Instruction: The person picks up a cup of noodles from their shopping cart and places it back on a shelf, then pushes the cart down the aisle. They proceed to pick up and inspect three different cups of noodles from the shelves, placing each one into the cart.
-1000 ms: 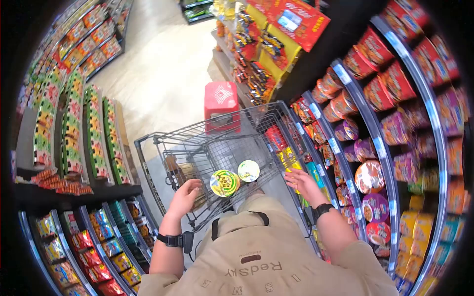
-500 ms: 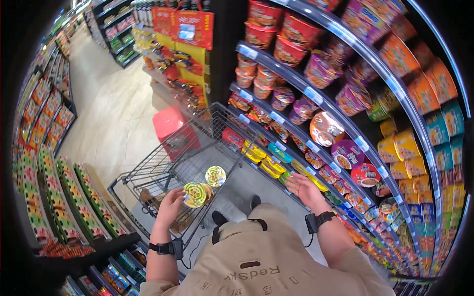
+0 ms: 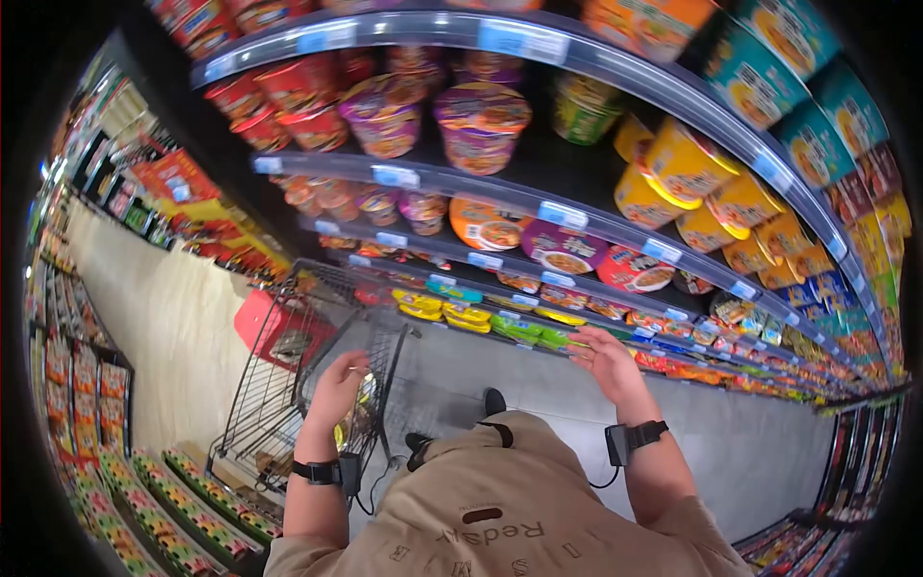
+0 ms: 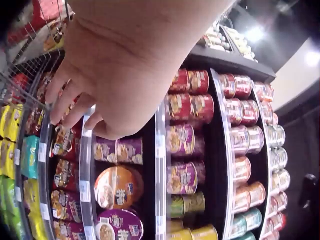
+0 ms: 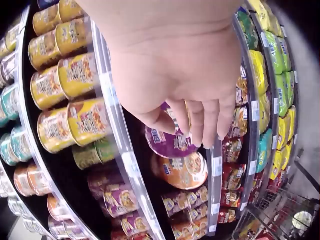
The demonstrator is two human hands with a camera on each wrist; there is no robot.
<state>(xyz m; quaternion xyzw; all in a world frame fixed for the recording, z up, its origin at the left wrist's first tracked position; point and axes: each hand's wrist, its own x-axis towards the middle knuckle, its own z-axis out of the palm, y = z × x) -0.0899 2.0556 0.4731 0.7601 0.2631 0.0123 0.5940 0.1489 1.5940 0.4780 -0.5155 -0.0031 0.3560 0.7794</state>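
Note:
My left hand (image 3: 335, 392) hovers in front of me, fingers loosely bent, holding nothing. It overlaps the wire shopping cart (image 3: 252, 389) in the head view; a tub with a green-and-white lid (image 3: 366, 388) shows partly behind it. My right hand (image 3: 608, 367) is held out, fingers spread and nothing in them, facing the noodle shelves. Beyond it sit an orange noodle bowl (image 3: 486, 226), a purple noodle bowl (image 3: 562, 250) and a red noodle bowl (image 3: 635, 271). In the right wrist view, the fingers (image 5: 196, 120) overlap the purple bowl (image 5: 172, 144).
Purple noodle tubs (image 3: 483, 125) and yellow noodle tubs (image 3: 692, 162) fill upper shelves. Bagged goods (image 3: 519, 329) line the lowest shelf. A red box-like object (image 3: 264, 322) stands beyond the cart. Grey floor (image 3: 740, 452) stretches right, and low shelving (image 3: 159, 510) stands at left.
The view has turned right, so the noodle shelves now lie straight ahead and the cart has shifted left in view. Both hands stay raised, holding nothing.

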